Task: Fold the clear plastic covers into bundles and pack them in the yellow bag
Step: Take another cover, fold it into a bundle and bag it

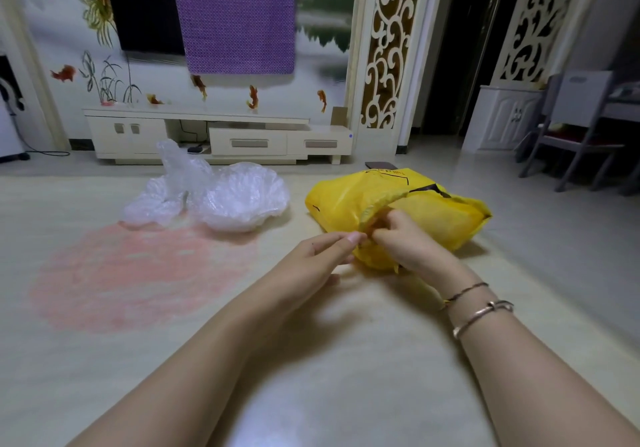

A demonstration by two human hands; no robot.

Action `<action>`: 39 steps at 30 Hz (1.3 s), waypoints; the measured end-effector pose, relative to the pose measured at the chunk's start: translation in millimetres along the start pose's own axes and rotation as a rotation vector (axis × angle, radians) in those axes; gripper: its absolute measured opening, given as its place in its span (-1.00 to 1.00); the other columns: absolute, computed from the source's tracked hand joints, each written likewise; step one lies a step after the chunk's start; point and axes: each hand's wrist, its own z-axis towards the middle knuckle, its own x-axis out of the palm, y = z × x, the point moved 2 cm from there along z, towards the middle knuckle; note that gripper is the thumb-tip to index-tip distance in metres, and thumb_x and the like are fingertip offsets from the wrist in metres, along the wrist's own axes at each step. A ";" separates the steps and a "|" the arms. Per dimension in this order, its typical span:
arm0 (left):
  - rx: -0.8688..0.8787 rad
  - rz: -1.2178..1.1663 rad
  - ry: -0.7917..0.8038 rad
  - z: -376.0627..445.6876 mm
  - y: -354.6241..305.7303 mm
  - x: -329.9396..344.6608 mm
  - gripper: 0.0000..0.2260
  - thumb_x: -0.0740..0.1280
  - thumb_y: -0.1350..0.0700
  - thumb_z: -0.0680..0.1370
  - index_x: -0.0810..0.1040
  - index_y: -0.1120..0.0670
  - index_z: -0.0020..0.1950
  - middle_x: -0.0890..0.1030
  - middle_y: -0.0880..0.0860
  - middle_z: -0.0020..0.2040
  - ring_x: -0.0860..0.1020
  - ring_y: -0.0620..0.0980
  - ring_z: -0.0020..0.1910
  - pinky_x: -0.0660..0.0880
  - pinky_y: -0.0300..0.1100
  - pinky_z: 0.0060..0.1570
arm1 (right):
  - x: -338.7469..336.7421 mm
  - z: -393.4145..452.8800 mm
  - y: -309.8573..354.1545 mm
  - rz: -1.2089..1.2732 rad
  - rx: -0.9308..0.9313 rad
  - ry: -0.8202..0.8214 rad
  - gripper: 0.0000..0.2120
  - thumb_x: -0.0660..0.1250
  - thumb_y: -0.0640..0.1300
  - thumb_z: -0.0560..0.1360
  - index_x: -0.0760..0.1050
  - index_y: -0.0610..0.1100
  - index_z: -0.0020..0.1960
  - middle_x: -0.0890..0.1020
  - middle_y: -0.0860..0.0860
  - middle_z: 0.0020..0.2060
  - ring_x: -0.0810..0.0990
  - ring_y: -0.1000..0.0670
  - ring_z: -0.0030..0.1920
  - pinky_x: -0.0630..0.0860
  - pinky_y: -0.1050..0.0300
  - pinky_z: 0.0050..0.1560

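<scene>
A yellow plastic bag (433, 207) lies bulging on the pale floor, right of centre. My right hand (405, 242) grips the crumpled near edge of the bag with curled fingers. My left hand (322, 256) meets it from the left and pinches the same yellow edge between thumb and fingertips. A pile of clear plastic covers (211, 197) lies loose and crumpled on the floor to the left of the bag, apart from both hands.
A cream TV cabinet (214, 135) runs along the far wall behind the covers. A grey chair (575, 128) stands at the right. A small dark flat object (381, 165) lies behind the bag. A pink patch (138, 273) marks the floor at the left.
</scene>
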 end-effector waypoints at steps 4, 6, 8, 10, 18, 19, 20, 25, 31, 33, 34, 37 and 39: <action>-0.025 -0.004 -0.002 0.6 0.6 -0.1 -0.70 0.19 -0.06 0.61 0.57 -0.01 0.25 0.59 -0.09 0.23 0.54 -0.19 0.20 0.43 -0.14 0.27 | 13.6 -1.8 0.5 -0.411 0.093 0.070 -0.79 0.15 -0.28 0.53 0.46 -0.17 0.12 0.46 -0.17 0.17 0.44 -0.19 0.19 0.43 -0.05 0.19; -0.033 -0.004 0.003 0.1 1.2 0.0 -0.70 0.19 -0.06 0.61 0.57 -0.01 0.25 0.59 -0.08 0.23 0.55 -0.18 0.20 0.42 -0.15 0.27 | 12.3 -5.9 3.5 -0.560 0.106 0.099 -0.74 0.12 -0.26 0.54 0.43 -0.14 0.20 0.37 -0.16 0.32 0.34 -0.22 0.33 0.34 -0.15 0.33; -0.036 -0.007 0.003 -0.5 0.8 0.0 -0.70 0.20 -0.06 0.61 0.58 0.00 0.25 0.60 -0.08 0.22 0.55 -0.18 0.20 0.41 -0.14 0.28 | 6.3 -11.4 7.0 -0.607 0.088 0.114 -0.80 0.11 -0.27 0.52 0.39 -0.07 0.07 0.34 -0.17 0.35 0.27 -0.25 0.37 0.30 -0.15 0.36; -0.034 -0.009 -0.003 -0.9 0.0 -1.1 -0.71 0.21 -0.06 0.60 0.59 0.00 0.23 0.61 -0.09 0.21 0.56 -0.17 0.20 0.40 -0.11 0.30 | -4.1 -17.5 9.3 -0.664 0.082 0.111 -0.70 0.09 -0.32 0.49 0.36 -0.08 0.16 0.31 -0.18 0.36 0.18 -0.25 0.42 0.25 -0.12 0.38; -0.023 -0.096 -0.154 0.9 -3.3 -26.6 -0.86 0.27 0.06 0.60 0.62 0.02 0.00 0.62 -0.03 0.13 0.58 -0.05 0.14 0.46 -0.10 0.19 | -36.0 -31.0 34.6 -0.464 -0.002 -0.244 -0.65 0.12 -0.33 0.36 0.59 0.01 -0.32 0.69 0.04 -0.22 0.59 -0.02 -0.18 0.59 0.00 -0.13; 0.017 -0.034 -0.243 3.5 -0.8 -35.0 -0.88 0.28 0.09 0.59 0.61 0.02 -0.01 0.62 -0.03 0.09 0.56 -0.05 0.12 0.44 -0.14 0.12 | -33.4 -31.1 37.1 -0.402 -0.010 -0.252 -0.65 0.12 -0.33 0.35 0.59 -0.03 -0.37 0.67 0.04 -0.35 0.57 0.03 -0.30 0.56 0.04 -0.22; 0.067 0.118 -0.354 6.4 3.7 -45.0 -0.89 0.29 0.10 0.58 0.61 0.03 0.01 0.59 -0.03 0.09 0.52 -0.04 0.14 0.41 -0.17 0.07 | -29.0 -31.1 40.0 -0.336 -0.026 -0.250 -0.66 0.12 -0.33 0.35 0.59 -0.07 -0.40 0.65 0.03 -0.44 0.52 0.08 -0.40 0.49 0.09 -0.29; 0.071 1.004 -0.587 13.8 32.9 -82.0 -0.68 0.21 0.02 0.58 0.44 0.01 0.33 0.18 0.03 0.54 0.04 0.13 0.49 0.06 -0.01 0.42 | -1.5 -35.0 51.7 -0.099 -0.122 -0.147 -0.67 0.10 -0.38 0.34 0.57 -0.17 -0.40 0.61 -0.04 -0.51 0.40 0.11 -0.63 0.34 0.22 -0.49; -0.212 1.137 -0.463 18.1 48.0 -89.6 -0.64 0.06 -0.09 0.63 0.47 0.04 0.29 0.39 0.08 0.40 0.12 0.15 0.48 -0.01 0.09 0.47 | 35.8 -29.7 48.4 0.253 -0.112 0.050 -0.65 0.02 -0.42 0.50 0.56 -0.17 -0.12 0.65 -0.14 -0.09 0.67 -0.04 -0.27 0.55 0.15 -0.35; -0.115 1.077 -0.545 17.5 41.8 -89.6 -0.69 0.09 -0.02 0.63 0.56 0.07 0.14 0.51 0.05 0.24 0.24 0.12 0.42 0.05 0.09 0.45 | 46.4 -26.8 43.5 0.269 -0.091 0.097 -0.68 0.05 -0.40 0.53 0.53 -0.15 -0.01 0.61 -0.10 0.03 0.65 -0.01 -0.10 0.56 0.11 -0.17; -0.049 1.033 -0.598 15.8 36.3 -90.1 -0.72 0.12 0.01 0.62 0.59 0.08 0.09 0.55 0.05 0.16 0.30 0.12 0.37 0.10 0.08 0.43 | 50.7 -25.3 41.8 0.265 -0.078 0.106 -0.70 0.07 -0.39 0.53 0.51 -0.14 0.04 0.59 -0.09 0.08 0.63 -0.01 -0.03 0.54 0.12 -0.12; 0.157 0.840 -0.736 7.1 18.4 -86.2 -0.80 0.23 0.07 0.56 0.63 0.10 -0.03 0.63 0.04 -0.04 0.51 0.09 0.09 0.37 0.01 0.19 | 59.8 -21.8 36.7 0.316 0.003 0.100 -0.75 0.10 -0.37 0.55 0.45 -0.18 0.12 0.53 -0.13 0.16 0.59 -0.07 0.05 0.54 0.12 -0.10; 0.199 0.598 -0.765 0.7 9.2 -82.4 -0.85 0.27 0.09 0.54 0.61 0.08 -0.10 0.63 -0.01 -0.11 0.54 0.01 -0.04 0.44 -0.10 -0.01 | 65.5 -20.2 34.6 0.422 0.071 0.103 -0.78 0.09 -0.37 0.57 0.43 -0.23 0.13 0.52 -0.15 0.10 0.60 -0.06 -0.06 0.55 0.14 -0.18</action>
